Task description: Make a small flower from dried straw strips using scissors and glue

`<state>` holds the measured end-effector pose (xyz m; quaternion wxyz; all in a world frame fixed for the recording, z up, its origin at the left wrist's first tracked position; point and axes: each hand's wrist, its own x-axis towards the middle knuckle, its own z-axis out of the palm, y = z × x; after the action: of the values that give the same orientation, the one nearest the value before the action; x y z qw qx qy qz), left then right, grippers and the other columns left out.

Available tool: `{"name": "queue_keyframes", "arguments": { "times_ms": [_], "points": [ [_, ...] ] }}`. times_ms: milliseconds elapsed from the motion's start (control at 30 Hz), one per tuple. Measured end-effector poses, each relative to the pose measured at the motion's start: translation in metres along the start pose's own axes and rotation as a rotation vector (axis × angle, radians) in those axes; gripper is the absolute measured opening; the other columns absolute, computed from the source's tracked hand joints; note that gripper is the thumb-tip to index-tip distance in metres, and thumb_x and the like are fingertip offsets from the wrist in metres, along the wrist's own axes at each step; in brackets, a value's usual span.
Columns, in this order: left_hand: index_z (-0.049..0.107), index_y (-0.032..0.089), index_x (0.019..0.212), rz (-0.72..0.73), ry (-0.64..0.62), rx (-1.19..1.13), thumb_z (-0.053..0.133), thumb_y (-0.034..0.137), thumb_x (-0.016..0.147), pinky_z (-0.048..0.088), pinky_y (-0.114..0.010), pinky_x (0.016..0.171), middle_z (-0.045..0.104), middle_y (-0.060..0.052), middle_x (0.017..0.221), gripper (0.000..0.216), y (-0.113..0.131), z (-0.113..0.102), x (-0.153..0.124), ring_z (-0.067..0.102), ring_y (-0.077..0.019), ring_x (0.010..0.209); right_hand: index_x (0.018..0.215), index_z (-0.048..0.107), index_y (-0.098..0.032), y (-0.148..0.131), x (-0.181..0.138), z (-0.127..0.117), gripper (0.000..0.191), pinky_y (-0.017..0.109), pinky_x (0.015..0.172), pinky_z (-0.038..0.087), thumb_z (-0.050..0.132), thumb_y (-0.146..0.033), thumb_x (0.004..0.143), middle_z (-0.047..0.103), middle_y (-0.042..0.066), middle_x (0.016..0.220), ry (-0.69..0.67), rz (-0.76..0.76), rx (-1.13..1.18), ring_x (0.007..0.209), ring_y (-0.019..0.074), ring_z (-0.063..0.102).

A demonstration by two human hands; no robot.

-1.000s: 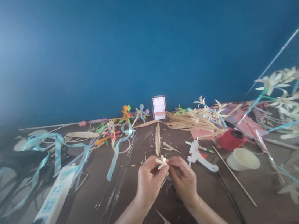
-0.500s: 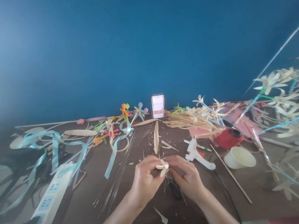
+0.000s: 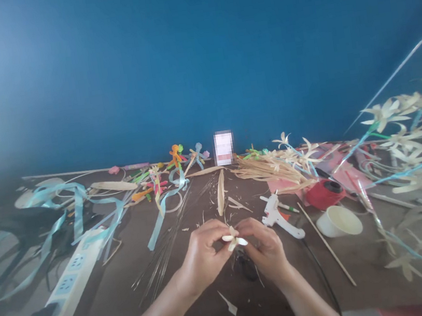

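Observation:
Between my two hands is a small cream husk flower, its pale narrow petals spread outward and facing me. My left hand pinches it from the left, thumb and fingers closed near its base; the base itself is hidden. From the right, my right hand has its bent fingers and thumb closed at the petals' edge, touching the flower. Beyond them, a long dry husk strip lies on the dark table. Close to my right hand rests a white glue gun, its cord running toward the front edge.
At left lie a white power strip, light blue ribbon and thin wires. On the right are a paper cup, a red roll, a wooden stick and husk flowers. A phone-like screen stands behind.
The flower's petals have opened out and turned toward me; before, they were bunched and tilted. Both hands stay nearly in place, with the right fingers shifted slightly.

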<state>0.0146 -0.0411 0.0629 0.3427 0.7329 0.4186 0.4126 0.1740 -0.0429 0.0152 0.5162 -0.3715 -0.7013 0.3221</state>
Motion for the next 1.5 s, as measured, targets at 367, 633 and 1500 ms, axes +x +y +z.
{"name": "queue_keyframes", "arguments": {
  "times_ms": [367,633,1500],
  "points": [
    [0.068,0.019,0.08,0.015,0.101,-0.069,0.061,0.015,0.072,0.044,-0.023,0.058,0.06,-0.004,0.071,0.012,-0.003,0.009,-0.005,0.057,-0.0132,0.064,0.082,0.061,-0.021,-0.005,-0.004,0.01,0.022,0.03,0.067,0.045,0.049,-0.006,0.071,0.06,0.003,0.079,0.109,0.047,0.018,0.075,0.0177,0.057],
    [0.068,0.023,0.085,0.009,0.138,-0.07,0.06,0.013,0.072,0.043,-0.022,0.058,0.059,-0.002,0.074,0.019,-0.004,0.01,-0.007,0.055,-0.0121,0.064,0.081,0.063,-0.021,-0.012,-0.001,0.01,0.013,0.031,0.065,0.046,0.053,-0.014,0.075,0.062,0.004,0.078,0.151,0.05,0.002,0.073,0.0187,0.058],
    [0.066,0.021,0.086,0.031,0.145,-0.008,0.057,0.01,0.073,0.041,-0.021,0.059,0.058,-0.002,0.077,0.019,-0.009,0.009,-0.011,0.054,-0.0112,0.065,0.085,0.064,-0.02,-0.02,-0.001,0.012,0.016,0.031,0.068,0.046,0.051,-0.012,0.079,0.058,0.006,0.082,0.115,0.05,-0.112,0.077,0.0178,0.055]
  ]
}}
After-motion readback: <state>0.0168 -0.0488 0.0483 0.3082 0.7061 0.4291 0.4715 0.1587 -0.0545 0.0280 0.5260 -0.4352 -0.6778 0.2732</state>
